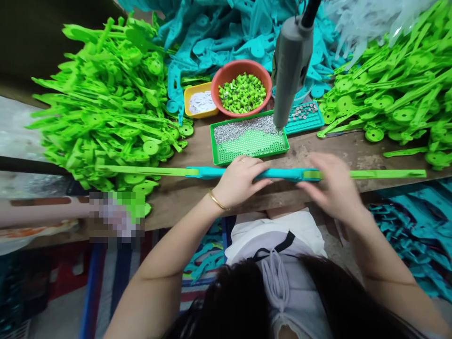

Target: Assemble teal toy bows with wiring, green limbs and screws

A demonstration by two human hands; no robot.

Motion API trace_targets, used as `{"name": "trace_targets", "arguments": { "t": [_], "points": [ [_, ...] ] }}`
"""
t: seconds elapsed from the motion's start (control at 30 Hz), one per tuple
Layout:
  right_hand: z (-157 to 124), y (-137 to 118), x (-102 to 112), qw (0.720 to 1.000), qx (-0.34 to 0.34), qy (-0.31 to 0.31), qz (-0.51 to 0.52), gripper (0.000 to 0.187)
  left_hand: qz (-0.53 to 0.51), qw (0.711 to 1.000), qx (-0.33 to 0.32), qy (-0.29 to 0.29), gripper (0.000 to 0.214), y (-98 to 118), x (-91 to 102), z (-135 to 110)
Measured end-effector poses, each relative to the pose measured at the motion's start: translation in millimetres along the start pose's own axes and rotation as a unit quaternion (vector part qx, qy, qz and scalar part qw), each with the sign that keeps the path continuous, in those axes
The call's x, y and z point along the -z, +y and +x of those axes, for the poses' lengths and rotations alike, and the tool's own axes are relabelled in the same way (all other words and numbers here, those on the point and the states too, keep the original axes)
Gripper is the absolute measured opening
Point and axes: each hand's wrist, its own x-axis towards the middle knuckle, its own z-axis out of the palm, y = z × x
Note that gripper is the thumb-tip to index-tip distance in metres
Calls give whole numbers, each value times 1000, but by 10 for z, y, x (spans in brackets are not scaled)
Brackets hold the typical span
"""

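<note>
Brown bench (176, 200), worn and stained on top, loaded along its far side. Left: tall heap of bright green parts (102, 103). Right: second green heap (399, 89), several round ends showing. Far middle: teal parts (226, 37) piled between the two; clear plastic (374, 23) at upper right.

Containers grouped at centre. Red bowl (240, 66) holds small green pieces (243, 93). Yellow tray (203, 114), just left of it, holds flat white pieces (202, 102). Green tray (250, 147), nearer, has tiny silver pieces (243, 127) gathered toward its far side, near side bare mesh. Teal tray (303, 126) beside it carries round metal pieces (303, 111). Grey hand tool (290, 66) hangs tip down at the green tray's right end.

Long bar (208, 173), teal in the middle with a green arm out each side, lies crosswise between the green tray and the person's lap. Left hand (242, 181), gold bracelet (218, 200) at the wrist, is closed around its teal middle, thumb on the near side. Right hand (332, 183) at the right-hand joint, fingers spread, motion-blurred; cannot tell whether it grips.
</note>
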Motion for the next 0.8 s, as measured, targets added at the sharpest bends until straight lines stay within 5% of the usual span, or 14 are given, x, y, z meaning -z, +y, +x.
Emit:
{"name": "trace_targets", "arguments": {
  "t": [0.17,0.37,0.43,0.5,0.57,0.6,0.67,0.73,0.8],
  "points": [
    [190,-84,-420,993,77,-65,-56,27,-51,998,4,45,32,18,-217,81],
    [191,99,-318,992,111,-54,-34,27,-65,995,7,80,30,150,-153,-17],
    [189,230,-238,992,106,-67,-32,28,-70,983,6,170,35,137,-5,-236],
    [186,400,-151,992,101,-72,-28,28,-23,929,57,366,42,11,165,-549],
    [182,587,-55,992,105,-68,-20,29,66,775,163,607,38,-228,298,-879],
    [181,676,-2,992,112,-63,-16,29,66,703,217,674,37,-371,333,-1022],
    [183,819,118,990,126,-57,-7,29,-65,668,326,666,40,-638,328,-1222],
    [195,868,248,989,130,-71,12,28,-263,704,371,545,48,-805,244,-1292],
    [213,767,357,993,87,-76,19,28,-411,719,346,441,50,-833,126,-1268]
  ]
}}
